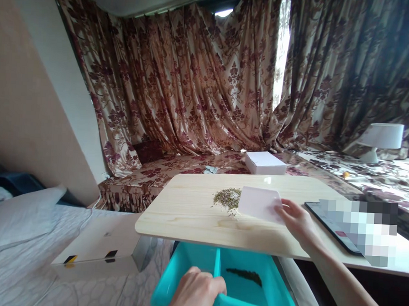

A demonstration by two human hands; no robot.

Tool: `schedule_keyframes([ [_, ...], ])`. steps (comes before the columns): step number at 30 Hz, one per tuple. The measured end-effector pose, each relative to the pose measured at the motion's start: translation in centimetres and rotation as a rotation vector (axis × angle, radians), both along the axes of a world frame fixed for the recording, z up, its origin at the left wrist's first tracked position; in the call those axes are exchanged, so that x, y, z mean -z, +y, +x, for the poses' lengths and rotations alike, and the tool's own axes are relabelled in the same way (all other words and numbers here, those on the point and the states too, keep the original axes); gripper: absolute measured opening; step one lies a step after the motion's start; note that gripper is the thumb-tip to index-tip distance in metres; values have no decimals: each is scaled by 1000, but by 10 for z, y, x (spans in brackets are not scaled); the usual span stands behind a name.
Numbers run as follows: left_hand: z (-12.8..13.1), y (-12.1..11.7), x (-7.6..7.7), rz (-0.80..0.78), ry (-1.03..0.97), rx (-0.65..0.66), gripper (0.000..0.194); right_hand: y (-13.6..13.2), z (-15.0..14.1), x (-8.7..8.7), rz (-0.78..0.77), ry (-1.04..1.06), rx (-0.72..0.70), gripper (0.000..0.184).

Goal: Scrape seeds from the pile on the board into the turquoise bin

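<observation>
From where I stand, everything hangs on how the pile of dried bits (227, 199) sits against the white card (259, 204): it lies on the worktop (183, 206) directly left of the card, close up to the card's left end, roughly midway between the far and near edges. The card's long side runs left to right, dipping a little toward the near edge at its right end, where the right hand (293, 218) pinches it between thumb and fingers. So the pile is out beyond the card, leftward from that grip, and the right hand is the nearer one. Below the near edge, the left hand (197, 290) is curled closed over the divider of a turquoise bin (272, 293), whose right compartment carries a dark strip of loose matter (245, 275). A tablet (334, 228) lies toward the worktop's right end.
</observation>
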State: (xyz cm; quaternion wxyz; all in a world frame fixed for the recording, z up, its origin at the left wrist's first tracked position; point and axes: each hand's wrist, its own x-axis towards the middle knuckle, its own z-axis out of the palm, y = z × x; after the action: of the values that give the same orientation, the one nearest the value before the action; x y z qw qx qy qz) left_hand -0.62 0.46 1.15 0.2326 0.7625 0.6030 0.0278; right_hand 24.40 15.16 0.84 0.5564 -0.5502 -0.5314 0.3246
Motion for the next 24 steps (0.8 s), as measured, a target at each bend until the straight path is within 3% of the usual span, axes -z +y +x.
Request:
schedule_keyframes([
  [13, -4, -1, 11, 51, -43, -18, 19, 6, -12, 10, -26, 12, -88, 19],
  [24, -3, -3, 3, 29, -13, -49, 19, 12, -17, 11, -42, 56, -88, 20],
])
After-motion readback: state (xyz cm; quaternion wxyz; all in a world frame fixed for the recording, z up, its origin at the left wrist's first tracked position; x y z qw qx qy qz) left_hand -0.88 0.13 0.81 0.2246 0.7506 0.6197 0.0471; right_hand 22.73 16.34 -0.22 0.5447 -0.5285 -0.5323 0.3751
